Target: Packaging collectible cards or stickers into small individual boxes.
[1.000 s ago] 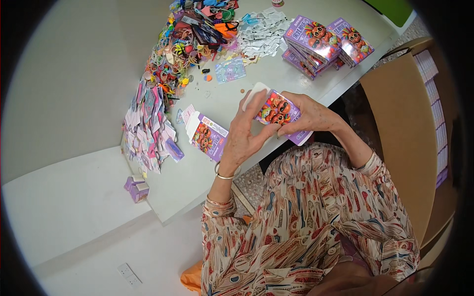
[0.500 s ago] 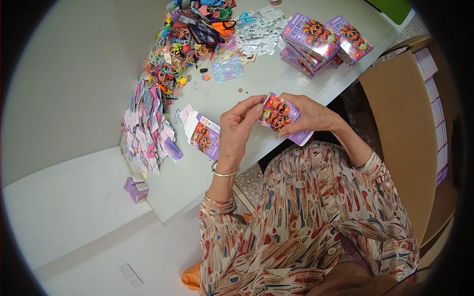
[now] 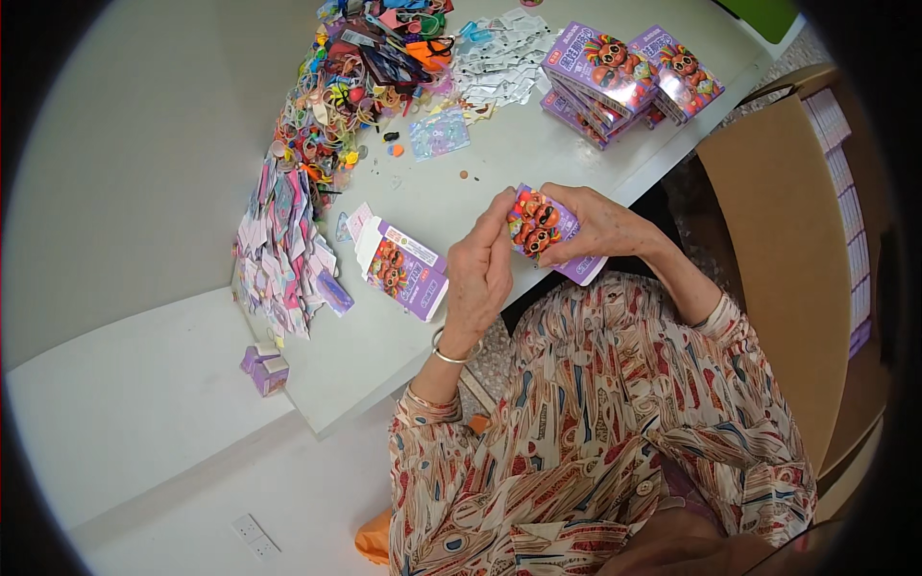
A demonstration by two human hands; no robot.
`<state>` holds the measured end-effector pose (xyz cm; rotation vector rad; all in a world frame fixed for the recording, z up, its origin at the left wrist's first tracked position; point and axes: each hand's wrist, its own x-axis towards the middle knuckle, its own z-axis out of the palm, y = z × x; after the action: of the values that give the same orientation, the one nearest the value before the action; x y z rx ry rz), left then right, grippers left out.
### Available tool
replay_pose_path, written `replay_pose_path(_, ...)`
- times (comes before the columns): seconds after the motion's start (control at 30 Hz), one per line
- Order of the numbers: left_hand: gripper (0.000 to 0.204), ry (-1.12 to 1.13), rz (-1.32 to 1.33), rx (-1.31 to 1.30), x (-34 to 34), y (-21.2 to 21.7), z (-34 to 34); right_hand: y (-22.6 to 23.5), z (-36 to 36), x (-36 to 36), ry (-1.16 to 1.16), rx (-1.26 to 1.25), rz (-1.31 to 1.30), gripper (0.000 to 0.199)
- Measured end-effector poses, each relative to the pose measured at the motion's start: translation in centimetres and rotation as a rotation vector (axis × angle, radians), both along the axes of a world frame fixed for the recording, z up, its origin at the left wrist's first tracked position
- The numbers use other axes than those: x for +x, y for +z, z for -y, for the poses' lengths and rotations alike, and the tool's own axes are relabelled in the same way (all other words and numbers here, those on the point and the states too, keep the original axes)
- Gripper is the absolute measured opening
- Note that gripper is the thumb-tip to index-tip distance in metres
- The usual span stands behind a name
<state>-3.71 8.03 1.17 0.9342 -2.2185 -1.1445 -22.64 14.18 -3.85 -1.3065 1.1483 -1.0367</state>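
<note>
Between my two hands is a small purple carton [image 3: 541, 223] with colourful cartoon figures on its front; its lower end flap hangs out toward my lap. My right hand [image 3: 600, 226] grips its right side, thumb across the front. My left hand [image 3: 480, 278], with a bangle at the wrist, presses along its left edge, fingertips at the top corner and partly hidden behind it. Beside my left hand, another purple carton [image 3: 408, 272] lies on the table with its end flaps spread.
A pile of small colourful trinkets [image 3: 331, 115] runs along the wall, with pink-and-white packets [image 3: 283, 250] below it and white slips [image 3: 509, 58] at the back. Stacked purple boxes [image 3: 600, 72] stand at the far right. A large cardboard box [image 3: 778, 259] is at my right.
My left hand has shifted slightly right and down, its fingers now straighter along the carton's edge. More of the carton on the table shows. My right hand keeps its hold.
</note>
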Motion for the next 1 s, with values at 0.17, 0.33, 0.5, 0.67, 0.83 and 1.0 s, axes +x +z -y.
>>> replay_pose_path(0.17, 0.038, 0.064, 0.058, 0.029, 0.2, -0.7, -1.4, -0.2, 0.1, -0.2, 0.018, -0.043, -0.043, 0.052)
replay_pose_path(0.33, 0.032, 0.128, -0.414, 0.314, -0.3, -1.6, -0.1, 2.1, 0.4, -0.3, -0.006, 0.139, -0.100, 0.063)
replay_pose_path(0.5, 0.030, 0.171, -0.515, 0.822, 1.6, -0.7, 2.8, 0.8, -0.1, -1.6, -0.012, 0.162, 0.322, 0.123)
replay_pose_path(0.67, 0.026, 0.120, -0.510, 1.019, 0.0, -0.9, 2.4, 0.7, -0.6, 1.0, -0.254, -0.374, -0.071, 0.123)
replay_pose_path(0.83, 0.023, -0.014, -0.164, 0.744, -1.4, -0.2, 4.5, -0.9, -0.7, 2.0, -0.559, -0.275, -0.175, 0.089)
replay_pose_path(1.0, 0.047, 0.197, 0.220, -0.295, 0.2, -4.2, 16.2, -0.6, -0.9, 1.8, -0.549, -0.257, -0.530, 0.080)
